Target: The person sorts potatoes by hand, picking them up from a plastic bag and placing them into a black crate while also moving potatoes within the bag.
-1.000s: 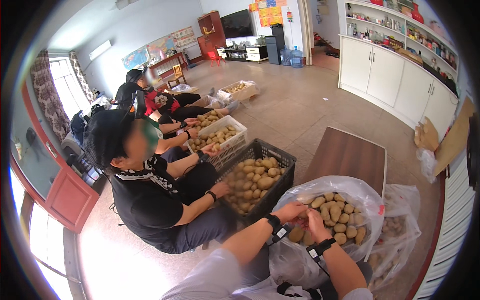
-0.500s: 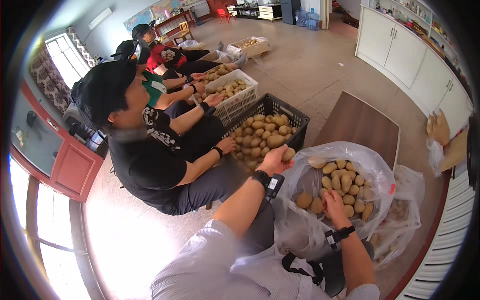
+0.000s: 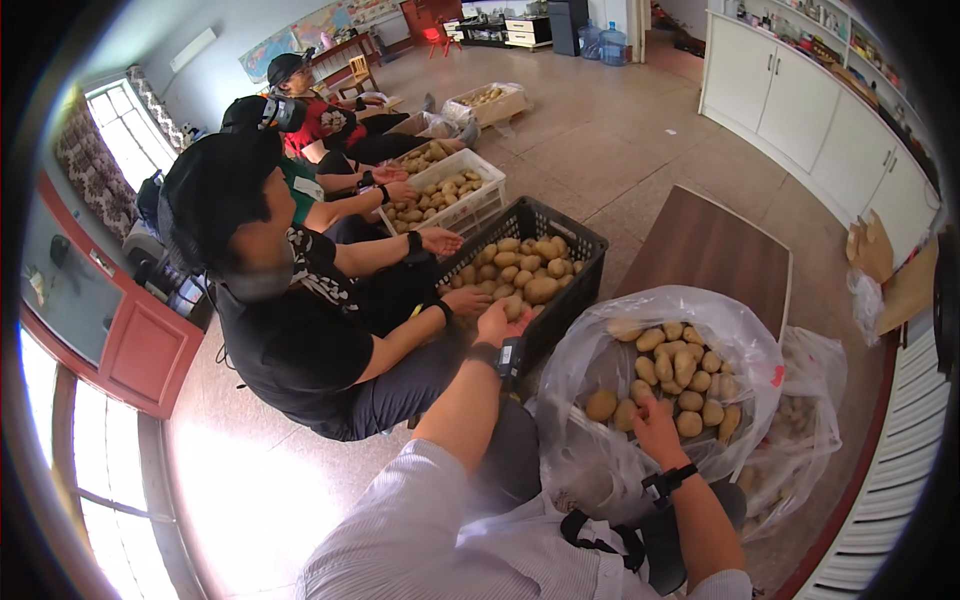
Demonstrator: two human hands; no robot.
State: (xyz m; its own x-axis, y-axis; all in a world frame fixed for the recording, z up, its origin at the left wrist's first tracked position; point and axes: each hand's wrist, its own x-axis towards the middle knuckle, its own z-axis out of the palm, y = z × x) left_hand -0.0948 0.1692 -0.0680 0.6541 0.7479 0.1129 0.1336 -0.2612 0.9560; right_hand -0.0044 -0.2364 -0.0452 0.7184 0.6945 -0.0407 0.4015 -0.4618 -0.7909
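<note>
My left hand (image 3: 494,326) is over the near edge of the black crate (image 3: 592,262), its fingers closed round a potato (image 3: 513,308). Many loose potatoes (image 3: 541,290) fill that crate. In front of my lap, a clear plastic bag (image 3: 565,360) lies spread wide, with several potatoes (image 3: 684,366) inside. My right hand (image 3: 657,430) reaches into the bag with its fingers curled together against the potatoes at the left of the pile; what they grip is hidden. On my left, a co-worker's hand (image 3: 466,301) rests by the same crate and the other hand (image 3: 440,241) is held at its far left corner.
A brown wooden board (image 3: 700,245) stands beyond the bag, and another plastic bag (image 3: 805,420) lies to its right. White crates (image 3: 490,185) of potatoes stand farther off, beside two more seated people. White cabinets (image 3: 800,100) line the right wall.
My left hand has moved left from beside the bag to over the black crate, with a potato in it. My right hand has shifted slightly toward me. The co-worker's far hand has drawn nearer the black crate.
</note>
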